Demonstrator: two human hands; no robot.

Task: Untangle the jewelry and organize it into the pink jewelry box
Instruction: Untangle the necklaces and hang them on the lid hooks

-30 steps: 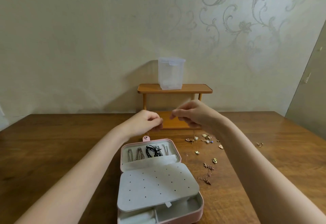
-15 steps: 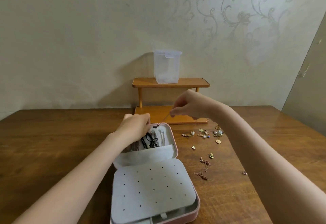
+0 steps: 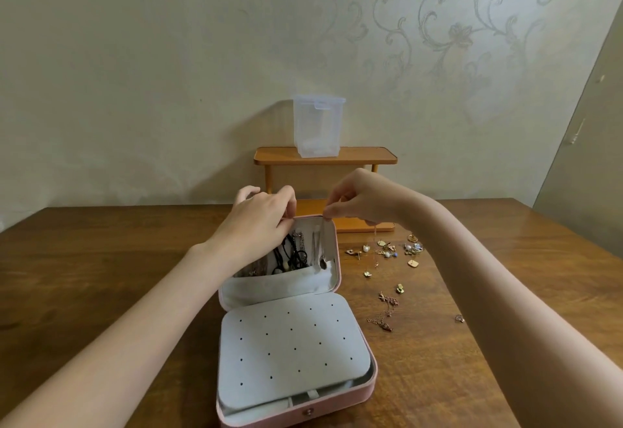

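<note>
There is one view only, from a camera on the person's head. It looks forward and steeply down over both forearms to the pink jewelry box [image 3: 332, 394], which lies open, close below the lens at the near edge. Beyond the box the wide lens takes in the counter [image 3: 101, 276], the wooden shelf [image 3: 367, 155] and the patterned wall [image 3: 168, 56].

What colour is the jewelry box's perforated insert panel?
Light grey with small dark holes; the insert panel shows best in the head view.
</note>
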